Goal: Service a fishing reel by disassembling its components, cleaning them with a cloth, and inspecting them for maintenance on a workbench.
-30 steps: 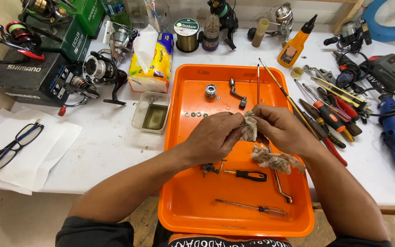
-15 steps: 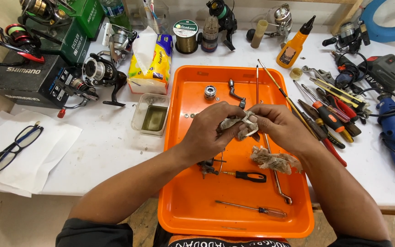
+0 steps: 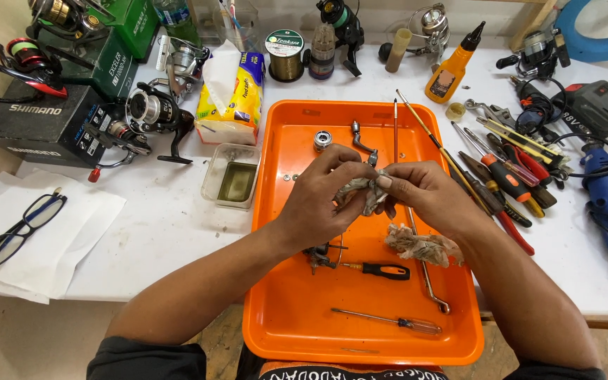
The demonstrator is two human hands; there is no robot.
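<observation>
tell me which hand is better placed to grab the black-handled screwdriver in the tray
Probably the left hand. The black-handled screwdriver lies in the orange tray just below it, tip toward that side. The right hand is similarly near, but the crumpled rag lies between.

Soiled rag [image 3: 360, 191] gripped between left hand [image 3: 318, 204] and right hand [image 3: 423, 197], held over orange tray [image 3: 283, 309], second rag [image 3: 420, 245] laid beside screwdriver [image 3: 381, 269]

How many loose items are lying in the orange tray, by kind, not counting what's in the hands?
Screwdrivers: 2, black-handled, clear-handled
Dirty rag wad: 1
Round metal spool part: 1
Crank handle: 1
Thin red rod: 1
Bent metal rod: 1
Small metal assembly: 1
Total: 8
</observation>
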